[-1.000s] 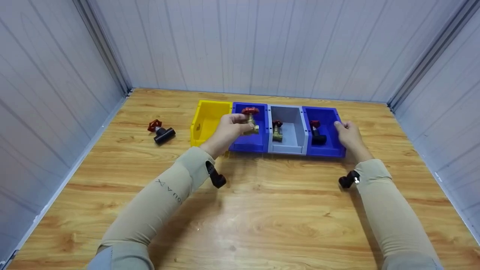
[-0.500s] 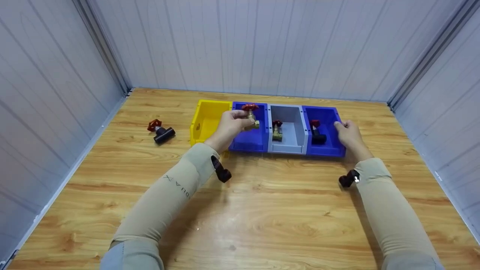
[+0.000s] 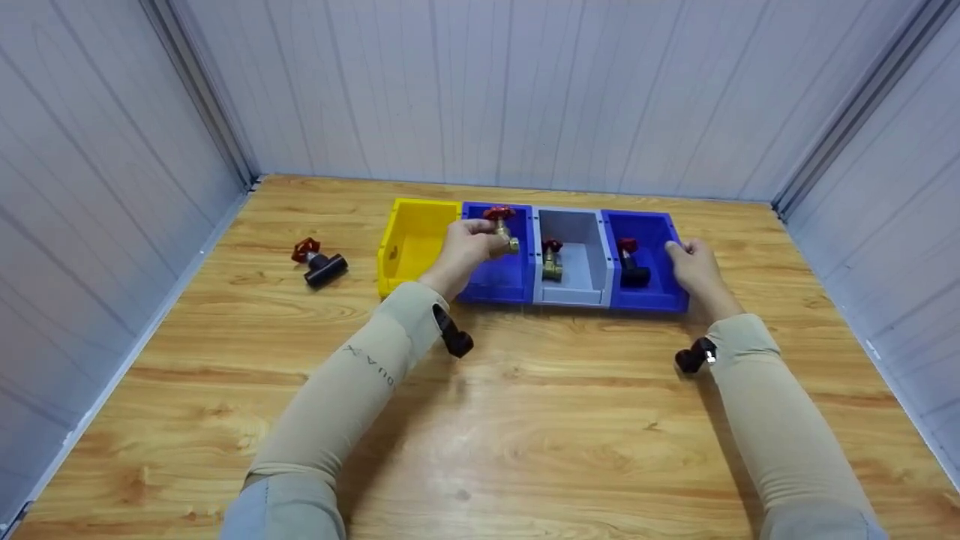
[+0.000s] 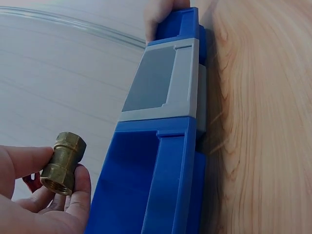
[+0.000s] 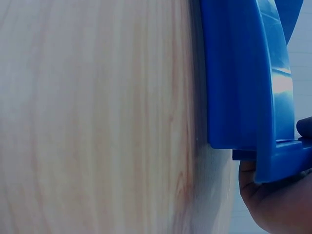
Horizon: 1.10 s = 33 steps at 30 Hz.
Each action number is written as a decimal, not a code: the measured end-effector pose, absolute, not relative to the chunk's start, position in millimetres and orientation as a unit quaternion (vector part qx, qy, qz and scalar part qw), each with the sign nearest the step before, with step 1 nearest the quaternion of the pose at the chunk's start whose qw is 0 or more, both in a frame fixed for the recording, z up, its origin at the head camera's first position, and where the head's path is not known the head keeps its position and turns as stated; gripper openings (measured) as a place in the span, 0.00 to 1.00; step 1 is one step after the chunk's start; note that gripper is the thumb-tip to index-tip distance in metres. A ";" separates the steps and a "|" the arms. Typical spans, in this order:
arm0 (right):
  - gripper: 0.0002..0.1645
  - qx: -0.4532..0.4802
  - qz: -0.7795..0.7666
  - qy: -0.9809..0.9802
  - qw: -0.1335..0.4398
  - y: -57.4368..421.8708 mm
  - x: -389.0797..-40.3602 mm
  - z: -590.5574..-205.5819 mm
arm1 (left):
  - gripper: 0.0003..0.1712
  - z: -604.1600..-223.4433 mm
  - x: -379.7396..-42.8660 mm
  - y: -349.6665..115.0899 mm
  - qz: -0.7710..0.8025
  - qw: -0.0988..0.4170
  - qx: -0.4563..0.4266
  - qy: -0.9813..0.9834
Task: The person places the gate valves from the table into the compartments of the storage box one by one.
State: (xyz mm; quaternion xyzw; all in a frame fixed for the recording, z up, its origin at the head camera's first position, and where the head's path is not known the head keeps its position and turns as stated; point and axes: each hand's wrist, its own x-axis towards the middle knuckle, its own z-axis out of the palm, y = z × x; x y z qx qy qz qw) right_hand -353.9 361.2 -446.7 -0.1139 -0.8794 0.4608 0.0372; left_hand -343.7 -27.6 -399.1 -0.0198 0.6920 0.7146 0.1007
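Observation:
My left hand (image 3: pixel 463 253) pinches a brass valve (image 4: pixel 63 163) with a red handwheel (image 3: pixel 499 214), holding it over the left blue bin (image 3: pixel 499 289). In the left wrist view, thumb and fingers press on the valve's hexagonal brass body. My right hand (image 3: pixel 699 274) grips the outer side wall of the right blue bin (image 3: pixel 664 301), thumb over the rim; the right wrist view shows fingers curled beneath that edge. Inside the right blue bin lies a black tee-shaped valve (image 3: pixel 635 276) with a red handwheel. A second brass valve (image 3: pixel 553 268) lies in the grey bin (image 3: pixel 589 289).
At the row's left end is a yellow bin (image 3: pixel 412 244), joined to the others. Another black valve (image 3: pixel 325 270) with a red handwheel lies on the wooden table (image 3: pixel 525 420) farther left. Pale panel walls (image 3: pixel 480 90) enclose the table at the back and sides.
My left hand has shifted slightly right and away from me with the brass valve, still over the left blue bin. The right hand keeps its grip on the bin wall.

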 end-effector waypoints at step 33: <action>0.19 -0.099 0.453 -0.884 0.055 362.4 -353.7 -449.7 | 0.31 -406.4 -367.5 -9.1 0.676 0.102 -0.039 0.729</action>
